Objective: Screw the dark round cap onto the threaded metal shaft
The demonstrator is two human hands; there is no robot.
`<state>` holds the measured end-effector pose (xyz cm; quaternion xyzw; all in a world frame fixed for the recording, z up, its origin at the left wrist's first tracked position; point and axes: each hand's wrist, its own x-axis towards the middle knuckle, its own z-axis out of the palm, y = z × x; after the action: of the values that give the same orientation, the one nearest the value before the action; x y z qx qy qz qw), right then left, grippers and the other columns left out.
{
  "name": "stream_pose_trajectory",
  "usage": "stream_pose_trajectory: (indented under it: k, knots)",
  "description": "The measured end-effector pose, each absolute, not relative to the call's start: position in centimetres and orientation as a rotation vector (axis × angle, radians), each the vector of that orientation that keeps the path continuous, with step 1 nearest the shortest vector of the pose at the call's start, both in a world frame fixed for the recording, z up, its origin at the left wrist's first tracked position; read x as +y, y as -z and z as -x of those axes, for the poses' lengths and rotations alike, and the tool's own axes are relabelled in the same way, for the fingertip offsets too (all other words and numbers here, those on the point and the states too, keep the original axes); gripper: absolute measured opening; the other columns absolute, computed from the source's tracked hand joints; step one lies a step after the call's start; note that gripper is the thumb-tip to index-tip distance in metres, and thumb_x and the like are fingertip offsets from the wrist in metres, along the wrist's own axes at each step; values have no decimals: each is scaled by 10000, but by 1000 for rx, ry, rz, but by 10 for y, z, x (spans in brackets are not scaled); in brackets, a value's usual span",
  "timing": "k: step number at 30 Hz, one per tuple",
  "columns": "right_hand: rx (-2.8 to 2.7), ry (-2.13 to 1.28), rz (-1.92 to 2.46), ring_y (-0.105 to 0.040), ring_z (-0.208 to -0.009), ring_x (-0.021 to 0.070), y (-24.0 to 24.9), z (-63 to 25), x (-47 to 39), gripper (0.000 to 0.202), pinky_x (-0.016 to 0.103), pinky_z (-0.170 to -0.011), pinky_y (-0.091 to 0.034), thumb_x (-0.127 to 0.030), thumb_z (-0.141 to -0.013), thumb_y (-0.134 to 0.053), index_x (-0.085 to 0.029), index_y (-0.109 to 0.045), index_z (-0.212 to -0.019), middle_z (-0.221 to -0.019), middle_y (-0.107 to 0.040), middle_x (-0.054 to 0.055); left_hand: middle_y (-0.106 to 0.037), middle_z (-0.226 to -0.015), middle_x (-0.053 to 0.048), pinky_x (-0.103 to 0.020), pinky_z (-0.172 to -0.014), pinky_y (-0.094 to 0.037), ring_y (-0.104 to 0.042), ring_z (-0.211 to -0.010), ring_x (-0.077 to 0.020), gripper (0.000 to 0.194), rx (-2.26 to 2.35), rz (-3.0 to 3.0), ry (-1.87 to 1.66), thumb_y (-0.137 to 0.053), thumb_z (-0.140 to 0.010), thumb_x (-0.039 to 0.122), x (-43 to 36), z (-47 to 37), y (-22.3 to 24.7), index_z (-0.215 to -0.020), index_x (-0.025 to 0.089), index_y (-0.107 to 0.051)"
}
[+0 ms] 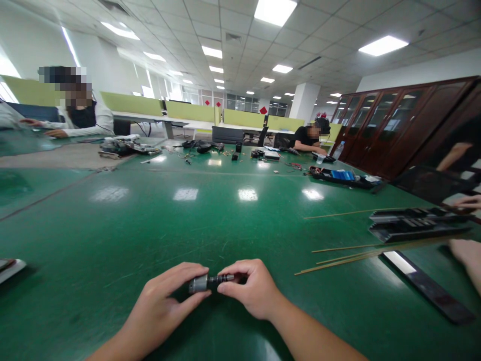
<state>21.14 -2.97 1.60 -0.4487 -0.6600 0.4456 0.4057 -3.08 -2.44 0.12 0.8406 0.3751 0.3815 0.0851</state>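
Observation:
Just above the green tabletop (210,225), at the lower middle, I hold a small mechanical part (199,284). It has a thick silver-grey cylinder at its left end and a narrower dark shaft with metallic rings at its right; I cannot make out its exact kind. My left hand (169,296) grips the cylinder between thumb and fingers. My right hand (253,288) pinches the ringed shaft with thumb and forefinger, and its fingers hide the far tip. The part lies roughly level between both hands.
Thin brass-coloured rods (338,260), black ridged profiles (409,223) and a long dark bar (428,288) lie to the right, near another person's hand (468,255). A black tray (319,175) stands farther back. Two other people sit across the table.

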Motion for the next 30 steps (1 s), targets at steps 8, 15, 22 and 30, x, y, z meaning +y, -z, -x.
stream_pose_trajectory:
  k: [8,15,22,30]
  knots:
    - [-1666,-1109,1129,-583,-658,153,-14,-212,-30,216,250,-611,-437,-284,-740,-805,-205,-825,-940,-765,-728,31,-735,-1088,-30,-269,-889,-595,-719,-988,-189,362,1131,-2510,-1155,-769,-839,322,-25,29,-4,-1180,267,-660]
    - [-1656,-1119,1138,-586,-661,155,-14,-212,-30,212,252,-619,-441,-279,-737,-810,-205,-826,-935,-759,-730,29,-732,-1089,-33,-267,-887,-595,-719,-984,-188,362,1121,-2512,-1148,-767,-841,326,-25,31,-4,-1182,267,-660]
    - [-1641,-1129,1126,-584,-660,152,-14,-212,-30,211,253,-625,-440,-261,-740,-808,-195,-824,-940,-770,-733,34,-732,-1092,-45,-281,-886,-596,-719,-989,-200,357,1132,-2514,-1140,-760,-847,323,-25,31,-5,-1183,258,-659]
    - [-1640,-1132,1128,-571,-648,148,-13,-213,-30,217,249,-614,-432,-263,-744,-803,-197,-823,-950,-757,-725,29,-727,-1100,-25,-258,-897,-584,-713,-996,-181,373,1133,-2525,-1129,-765,-845,318,-25,31,-4,-1195,267,-644]
